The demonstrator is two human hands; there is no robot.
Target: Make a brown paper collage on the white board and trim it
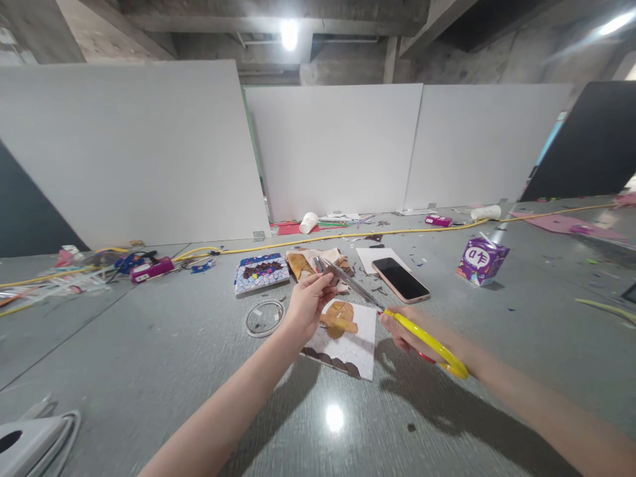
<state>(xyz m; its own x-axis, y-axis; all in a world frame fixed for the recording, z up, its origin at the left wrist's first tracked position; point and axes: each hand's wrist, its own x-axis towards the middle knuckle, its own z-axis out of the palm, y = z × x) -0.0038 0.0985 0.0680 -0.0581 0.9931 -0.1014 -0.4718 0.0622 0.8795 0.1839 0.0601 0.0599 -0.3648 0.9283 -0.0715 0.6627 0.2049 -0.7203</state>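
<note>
My right hand [397,330] is closed around scissors [355,285] with a yellow handle. Their blades point up and left, to the fingertips of my left hand [309,301]. Those fingers are pinched on a small dark grey piece [319,264], partly hidden; its material is unclear. Whether the blades touch it, I cannot tell. Below both hands lies a white board [366,344] with brown shapes in its middle and dark scalloped pieces along the near edge. Behind my left hand is a crumpled pile of brown and pale scraps [298,265].
A phone [400,279] lies on white paper to the right, with a purple drink carton [481,260] farther out. On the left are a decorated blue-white board [262,273] and a clear ring [265,318]. A yellow cable [348,235] crosses the floor before white panels.
</note>
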